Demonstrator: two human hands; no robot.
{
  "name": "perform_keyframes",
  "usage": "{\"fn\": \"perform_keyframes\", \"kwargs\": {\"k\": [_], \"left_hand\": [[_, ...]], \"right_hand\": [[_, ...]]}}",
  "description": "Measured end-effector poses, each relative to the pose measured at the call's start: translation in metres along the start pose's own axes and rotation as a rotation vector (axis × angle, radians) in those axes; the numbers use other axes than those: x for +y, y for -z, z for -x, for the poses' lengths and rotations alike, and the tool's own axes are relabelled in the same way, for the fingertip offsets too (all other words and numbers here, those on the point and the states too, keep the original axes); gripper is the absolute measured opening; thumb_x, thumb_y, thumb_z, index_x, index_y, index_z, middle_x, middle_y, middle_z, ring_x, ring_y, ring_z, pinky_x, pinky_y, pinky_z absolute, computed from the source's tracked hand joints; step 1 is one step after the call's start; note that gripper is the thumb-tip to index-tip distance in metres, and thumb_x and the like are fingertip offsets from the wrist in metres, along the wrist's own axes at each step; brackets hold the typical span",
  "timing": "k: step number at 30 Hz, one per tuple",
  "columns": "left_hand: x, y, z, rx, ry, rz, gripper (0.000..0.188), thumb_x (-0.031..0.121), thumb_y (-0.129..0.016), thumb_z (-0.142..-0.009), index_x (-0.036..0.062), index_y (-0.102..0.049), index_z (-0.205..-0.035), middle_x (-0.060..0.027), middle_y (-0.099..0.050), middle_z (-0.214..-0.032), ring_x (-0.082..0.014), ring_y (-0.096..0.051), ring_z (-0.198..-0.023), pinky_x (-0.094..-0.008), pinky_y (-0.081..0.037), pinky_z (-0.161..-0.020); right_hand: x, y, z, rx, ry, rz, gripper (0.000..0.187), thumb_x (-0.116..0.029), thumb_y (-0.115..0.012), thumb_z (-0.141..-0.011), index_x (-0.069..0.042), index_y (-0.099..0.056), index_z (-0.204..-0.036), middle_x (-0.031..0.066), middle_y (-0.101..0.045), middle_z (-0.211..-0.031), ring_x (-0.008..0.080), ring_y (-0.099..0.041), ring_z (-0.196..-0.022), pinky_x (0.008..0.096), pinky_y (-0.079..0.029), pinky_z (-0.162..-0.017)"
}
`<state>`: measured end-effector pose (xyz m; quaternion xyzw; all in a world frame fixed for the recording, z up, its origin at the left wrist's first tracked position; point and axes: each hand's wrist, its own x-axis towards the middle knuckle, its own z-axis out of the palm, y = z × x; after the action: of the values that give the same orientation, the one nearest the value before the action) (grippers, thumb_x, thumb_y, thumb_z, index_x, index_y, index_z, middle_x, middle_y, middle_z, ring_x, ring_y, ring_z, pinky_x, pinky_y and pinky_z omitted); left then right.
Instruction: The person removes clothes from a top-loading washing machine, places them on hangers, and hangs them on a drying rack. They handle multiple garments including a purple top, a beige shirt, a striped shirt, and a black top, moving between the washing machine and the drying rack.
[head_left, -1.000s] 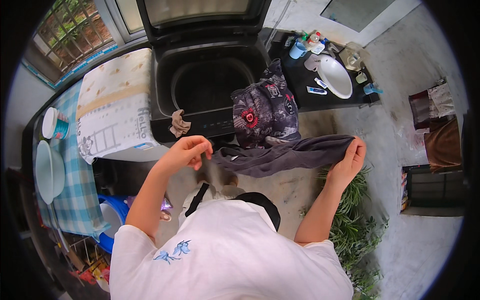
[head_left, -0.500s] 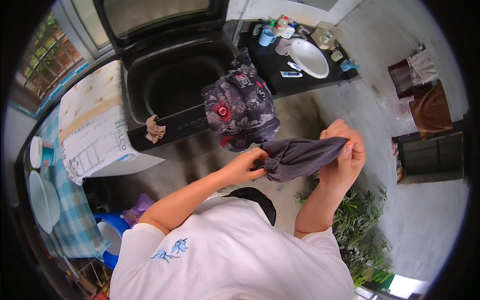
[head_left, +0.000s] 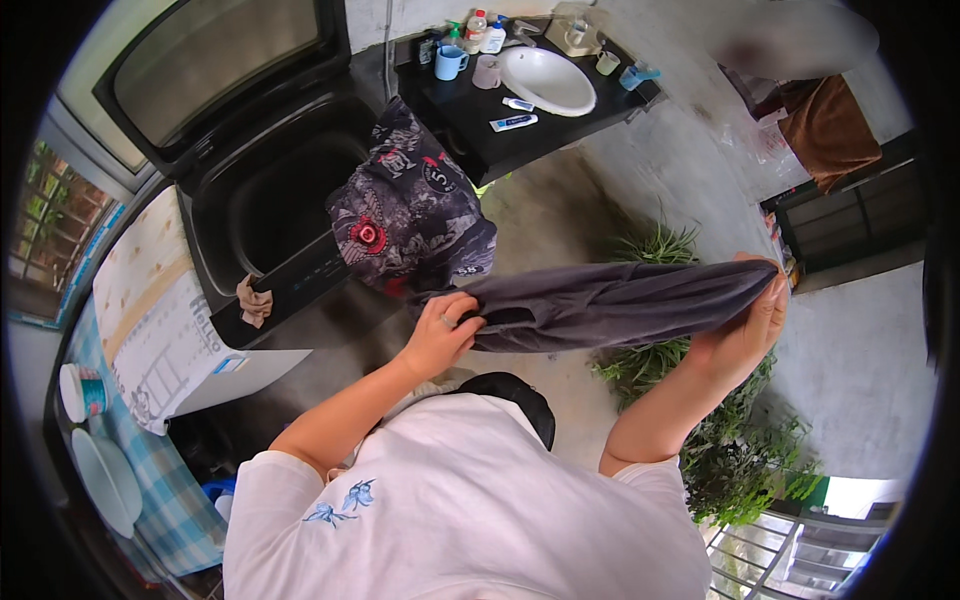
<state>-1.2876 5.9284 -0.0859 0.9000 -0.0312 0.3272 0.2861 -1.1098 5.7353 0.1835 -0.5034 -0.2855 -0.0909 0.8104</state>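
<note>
A dark grey garment piece (head_left: 620,305), long like a sleeve or trouser leg, is stretched sideways in front of my chest. My left hand (head_left: 442,332) grips its left end, fingers closed on the fabric; a ring shows on one finger. At its far right end my right hand (head_left: 745,325) is closed on the cloth, which covers part of the fingers. Beside my left hand hangs black-and-grey patterned fabric (head_left: 420,210) with red prints, at the front edge of an open black washing machine (head_left: 325,262). Whether the two fabrics are one garment I cannot tell.
A crumpled tan cloth (head_left: 255,302) lies on the washer's front edge. Left of it stands a covered white box (head_left: 160,330). Behind are a white basin (head_left: 548,82), cups, bottles and tubes on a black counter. Green plants (head_left: 740,450) grow at the right.
My right hand has moved out to the right, and my left hand a little left. The grey cloth between them is drawn out much longer. The view has turned, shifting the surroundings.
</note>
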Motion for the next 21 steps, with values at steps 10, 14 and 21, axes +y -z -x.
{"fn": "perform_keyframes", "kwargs": {"k": [10,14,21], "left_hand": [[0.000,0.028,-0.069,-0.354,0.275,0.444,0.014,0.013,-0.066,-0.089,0.0026,-0.067,-0.098,-0.0042,-0.067,-0.093,-0.0210,-0.062,-0.084,-0.0294,-0.047,-0.074],[0.042,0.026,-0.124,-0.368,0.672,1.206,0.026,0.023,-0.057,-0.099,-0.0007,-0.060,-0.088,0.0114,-0.050,-0.079,0.0005,-0.042,-0.075,-0.0218,-0.038,-0.063],[0.045,0.010,-0.166,-0.406,0.416,1.242,0.027,0.011,-0.058,-0.097,0.0048,-0.054,-0.122,0.0080,-0.048,-0.092,0.0004,-0.039,-0.079,-0.0170,-0.034,-0.066]], "right_hand": [[0.110,0.143,-0.097,0.197,-0.089,0.646,0.029,-0.020,-0.064,-0.094,0.003,-0.064,-0.112,0.0069,-0.068,-0.095,0.0157,-0.063,-0.084,0.0300,-0.051,-0.076],[0.153,0.143,-0.034,-0.375,-0.281,1.269,0.035,-0.023,-0.066,-0.089,0.000,-0.065,-0.115,0.0118,-0.070,-0.097,0.0196,-0.065,-0.089,0.0311,-0.050,-0.079],[0.138,0.098,0.093,-0.485,-0.789,0.262,0.031,-0.028,-0.060,-0.097,0.002,-0.061,-0.105,0.0076,-0.066,-0.099,0.0167,-0.064,-0.090,0.0308,-0.052,-0.083]]}}
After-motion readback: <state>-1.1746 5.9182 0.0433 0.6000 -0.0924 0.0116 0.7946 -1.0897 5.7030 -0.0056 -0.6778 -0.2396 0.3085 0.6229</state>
